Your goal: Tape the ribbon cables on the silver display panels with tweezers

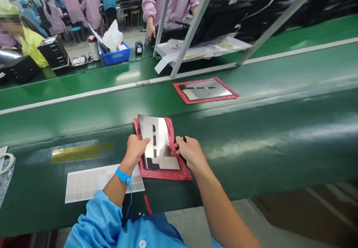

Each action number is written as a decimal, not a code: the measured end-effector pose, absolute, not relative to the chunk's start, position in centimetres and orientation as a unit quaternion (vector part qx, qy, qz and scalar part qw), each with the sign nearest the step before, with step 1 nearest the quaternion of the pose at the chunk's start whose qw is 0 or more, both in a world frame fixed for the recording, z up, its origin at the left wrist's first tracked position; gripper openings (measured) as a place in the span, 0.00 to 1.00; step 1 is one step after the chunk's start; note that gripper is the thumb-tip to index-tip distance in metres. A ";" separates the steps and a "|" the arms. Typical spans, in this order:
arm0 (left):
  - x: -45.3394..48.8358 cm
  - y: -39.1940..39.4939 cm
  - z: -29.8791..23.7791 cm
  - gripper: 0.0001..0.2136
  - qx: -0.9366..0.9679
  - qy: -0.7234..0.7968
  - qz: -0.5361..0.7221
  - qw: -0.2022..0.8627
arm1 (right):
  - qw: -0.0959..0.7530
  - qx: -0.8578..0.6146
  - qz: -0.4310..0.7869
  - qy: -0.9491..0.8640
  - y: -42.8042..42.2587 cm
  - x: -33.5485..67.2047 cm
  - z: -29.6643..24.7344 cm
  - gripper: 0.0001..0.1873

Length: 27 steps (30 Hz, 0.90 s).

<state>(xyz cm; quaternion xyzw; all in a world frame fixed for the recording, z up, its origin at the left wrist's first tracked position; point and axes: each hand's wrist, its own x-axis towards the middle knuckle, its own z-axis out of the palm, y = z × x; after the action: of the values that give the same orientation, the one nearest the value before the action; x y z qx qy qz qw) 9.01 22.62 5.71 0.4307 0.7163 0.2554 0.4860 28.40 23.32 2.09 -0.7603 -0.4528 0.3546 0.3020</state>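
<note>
A shiny, mirror-backed display panel with a dark strip down its middle lies on a red bubble-wrap sheet on the green bench. My left hand grips the panel's left edge, thumb on its silvery back. At the right side, my right hand has closed fingers pinching the raised edge of the bubble wrap. A small dark tip pokes out above those fingers; what it belongs to I cannot make out. A blue wrist strap with a cord circles my left wrist.
Another panel rests on red bubble wrap farther back. A sheet of pale labels lies left, near yellow strips and a tape roll. Metal frame posts rise behind. Across the line, a person in pink stands beside a blue bin.
</note>
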 end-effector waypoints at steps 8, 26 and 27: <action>4.8 21.4 10.1 0.16 0.355 0.547 0.378 0.657 | 0.348 -0.643 0.570 -0.375 23.1 25.6 6.0 0.28; -14.5 18.5 8.6 0.38 0.309 0.714 0.596 0.198 | 0.510 -0.434 0.657 -0.346 36.6 11.4 13.7 0.10; -14.8 17.8 7.6 0.36 0.317 0.715 0.596 0.179 | 0.521 -0.445 0.649 -0.331 37.8 10.7 13.5 0.09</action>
<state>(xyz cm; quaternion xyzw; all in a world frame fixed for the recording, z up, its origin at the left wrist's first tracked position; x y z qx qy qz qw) -14.84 17.84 7.63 0.3174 0.7155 0.5961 0.1791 10.71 37.82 13.46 -0.4453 -0.3308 0.6490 0.5207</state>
